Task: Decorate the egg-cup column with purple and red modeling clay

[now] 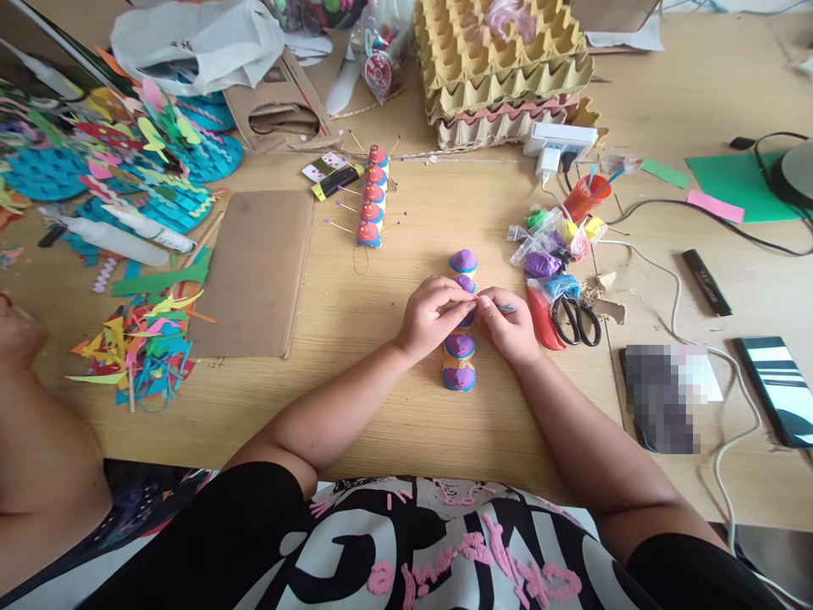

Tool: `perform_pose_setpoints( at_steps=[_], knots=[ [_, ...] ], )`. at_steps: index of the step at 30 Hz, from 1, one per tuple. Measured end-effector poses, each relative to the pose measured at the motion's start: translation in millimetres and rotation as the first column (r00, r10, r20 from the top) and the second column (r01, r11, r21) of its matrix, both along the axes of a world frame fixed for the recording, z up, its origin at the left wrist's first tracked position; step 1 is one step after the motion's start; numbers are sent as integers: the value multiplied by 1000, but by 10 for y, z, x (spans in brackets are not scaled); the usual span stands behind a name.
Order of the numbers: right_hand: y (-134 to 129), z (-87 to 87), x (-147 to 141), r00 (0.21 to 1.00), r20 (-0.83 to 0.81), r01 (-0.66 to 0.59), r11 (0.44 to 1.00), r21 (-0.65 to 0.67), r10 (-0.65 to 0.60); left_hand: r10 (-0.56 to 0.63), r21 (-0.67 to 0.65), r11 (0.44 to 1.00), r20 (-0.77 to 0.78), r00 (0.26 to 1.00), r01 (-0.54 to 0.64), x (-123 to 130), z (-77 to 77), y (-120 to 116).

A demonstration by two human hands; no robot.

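Observation:
A strip of egg-carton cups [459,347] lies lengthwise in front of me, with purple clay on its tops and blue along its edges. Over its middle, the fingertips of my left hand [438,309] and my right hand [506,324] meet in a pinch. A thin blue piece [506,307] pokes out from my right fingers. Whatever is between my left fingertips is too small to make out. Beyond my left hand stands a finished-looking egg-carton caterpillar [372,199] in red and blue, with pin-like sticks along its sides.
Scissors [577,322], bagged clay [543,264] and an orange cup [585,199] are at the right, near a white cable [677,296]. Left are a cardboard sheet [251,271] and paper scraps [152,339]. Egg trays [501,76] stack behind. Another person's arm [44,457] rests far left.

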State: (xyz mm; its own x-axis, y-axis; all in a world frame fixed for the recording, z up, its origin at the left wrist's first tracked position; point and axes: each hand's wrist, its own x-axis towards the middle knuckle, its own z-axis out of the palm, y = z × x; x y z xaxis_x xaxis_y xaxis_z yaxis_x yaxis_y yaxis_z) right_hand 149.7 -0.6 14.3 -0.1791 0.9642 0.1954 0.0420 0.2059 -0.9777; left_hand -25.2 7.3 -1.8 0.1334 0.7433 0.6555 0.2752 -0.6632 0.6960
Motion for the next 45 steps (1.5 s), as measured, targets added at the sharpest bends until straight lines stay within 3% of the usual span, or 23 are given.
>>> perform_pose_setpoints(
  at_steps=[6,15,26,34,45],
  knots=[
    [1,17,-10,1000,26,-8,1000,8,8,29,-19,999,-54,998,-30,-8,9,-1],
    [-18,18,0,999,0,38,999,-22,-38,-24,-149,988,54,998,32,29,17,-37],
    [-15,37,-14,1000,6,0,1000,-9,0,2,-162,987,32,999,3,6,31,-28],
    [-20,6,-16,1000,-6,7,1000,-14,-7,-27,-140,989,105,994,42,17,19,-21],
    [3,24,-3,998,37,42,999,-7,-42,-48,-218,973,140,989,78,25,-7,-24]
  ],
)
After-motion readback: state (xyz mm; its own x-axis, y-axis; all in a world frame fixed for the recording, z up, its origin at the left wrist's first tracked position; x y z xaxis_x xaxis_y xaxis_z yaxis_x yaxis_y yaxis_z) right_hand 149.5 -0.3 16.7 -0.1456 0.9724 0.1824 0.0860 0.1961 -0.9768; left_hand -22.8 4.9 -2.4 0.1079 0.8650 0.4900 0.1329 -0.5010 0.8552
